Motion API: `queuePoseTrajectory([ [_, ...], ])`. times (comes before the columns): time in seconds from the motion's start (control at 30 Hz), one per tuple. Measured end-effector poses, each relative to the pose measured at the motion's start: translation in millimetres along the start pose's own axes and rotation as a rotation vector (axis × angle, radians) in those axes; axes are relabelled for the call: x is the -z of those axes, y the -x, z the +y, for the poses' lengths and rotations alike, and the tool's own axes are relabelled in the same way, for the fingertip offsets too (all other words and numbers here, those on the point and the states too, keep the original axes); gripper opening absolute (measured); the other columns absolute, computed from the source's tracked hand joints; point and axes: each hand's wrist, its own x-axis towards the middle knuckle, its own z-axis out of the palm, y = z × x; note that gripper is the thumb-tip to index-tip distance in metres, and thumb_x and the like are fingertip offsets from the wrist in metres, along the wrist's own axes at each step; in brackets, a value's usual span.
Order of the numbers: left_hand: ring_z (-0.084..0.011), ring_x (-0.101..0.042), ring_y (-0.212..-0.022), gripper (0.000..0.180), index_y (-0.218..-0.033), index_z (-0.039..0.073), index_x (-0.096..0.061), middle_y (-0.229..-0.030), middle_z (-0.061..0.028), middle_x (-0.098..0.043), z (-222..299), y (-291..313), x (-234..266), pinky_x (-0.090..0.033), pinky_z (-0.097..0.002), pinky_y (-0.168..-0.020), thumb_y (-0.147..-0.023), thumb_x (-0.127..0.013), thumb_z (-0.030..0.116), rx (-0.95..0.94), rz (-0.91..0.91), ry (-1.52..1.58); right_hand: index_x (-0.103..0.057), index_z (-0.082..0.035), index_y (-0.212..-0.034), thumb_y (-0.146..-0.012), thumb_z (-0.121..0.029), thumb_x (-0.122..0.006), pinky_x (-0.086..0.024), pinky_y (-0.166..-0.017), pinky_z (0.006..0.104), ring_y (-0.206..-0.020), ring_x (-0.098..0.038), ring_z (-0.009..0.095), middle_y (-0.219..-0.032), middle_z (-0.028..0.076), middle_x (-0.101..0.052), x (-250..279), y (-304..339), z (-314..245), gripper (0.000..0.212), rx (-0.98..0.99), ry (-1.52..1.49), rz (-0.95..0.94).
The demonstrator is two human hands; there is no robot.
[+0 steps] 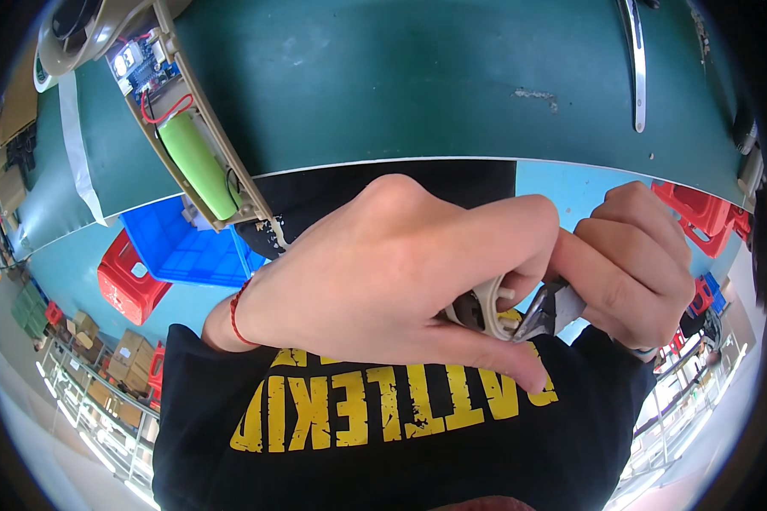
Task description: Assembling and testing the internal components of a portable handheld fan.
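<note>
My left hand, a red string round its wrist, is bent in front of my chest. Its thumb and fingers close round a beige plastic ring-shaped part; most of that part is hidden. Close against it, my right hand is curled with the fingers folded in. Between the two hands a shiny grey piece sticks out from the right fingers toward the beige part; its kind I cannot make out. Beyond my left hand an opened beige housing shows a green cylindrical battery, a blue circuit board and thin red and black wires.
The green tabletop spans the far side. On it lie a slim silver metal strip and a white tape strip. Below its edge are a blue bin, a red stool at left and red stools at right.
</note>
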Motion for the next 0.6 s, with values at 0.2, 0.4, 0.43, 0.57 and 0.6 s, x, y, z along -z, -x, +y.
queuePoseTrajectory([
  [0.2,-0.0107,-0.042,-0.041,0.049,-0.067,0.01,-0.049,-0.058,0.0025,-0.049,-3,2,-2,-0.03,-0.0213,-0.038,-0.058,-0.088,0.037,-0.017,0.027,-0.026,-0.066,0.005,-0.08,-0.05,-0.021,-0.071,-0.033,-0.044,0.0293,-0.052,-0.048,0.021,-0.064,0.01,-0.053,-5,2,2,0.04,0.013,0.017,0.043],
  [0.4,-0.0081,-0.042,-0.041,0.048,-0.067,0.01,-0.049,-0.056,0.0033,-0.046,0,2,-6,-0.029,-0.0203,-0.038,-0.058,-0.089,0.035,-0.01,0.075,-0.067,-0.065,0.007,-0.091,-0.054,-0.006,-0.074,-0.035,-0.045,0.0298,-0.053,-0.05,0.021,-0.066,0.011,-0.054,10,5,5,0.039,-0.052,-0.094,0.014],
  [0.43,-0.0072,-0.042,-0.041,0.048,-0.068,0.01,-0.049,-0.055,0.0037,-0.045,0,1,-6,-0.029,-0.0201,-0.038,-0.058,-0.089,0.035,-0.006,0.084,-0.033,-0.064,0.008,-0.094,-0.055,0.001,-0.071,-0.037,-0.047,0.03,-0.055,-0.051,0.022,-0.067,0.012,-0.055,17,8,6,0.04,-0.091,-0.056,0.021],
  [0.57,-0.0067,-0.042,-0.04,0.048,-0.068,0.01,-0.048,-0.052,0.0044,-0.044,-1,1,0,-0.028,-0.02,-0.038,-0.058,-0.089,0.034,-0.017,0.059,-0.061,-0.064,0.009,-0.103,-0.063,0.008,-0.068,-0.041,-0.05,0.0268,-0.058,-0.057,0.02,-0.076,0.015,-0.062,26,18,10,0.04,-0.149,0.119,0.055],
  [0.6,-0.0065,-0.042,-0.04,0.048,-0.069,0.009,-0.048,-0.053,0.0042,-0.045,-2,1,1,-0.028,-0.0198,-0.038,-0.059,-0.089,0.033,-0.029,0.062,-0.063,-0.065,0.007,-0.106,-0.068,0.0,-0.073,-0.04,-0.048,0.024,-0.057,-0.058,0.018,-0.079,0.015,-0.065,28,18,10,0.04,-0.184,0.222,0.086],
])
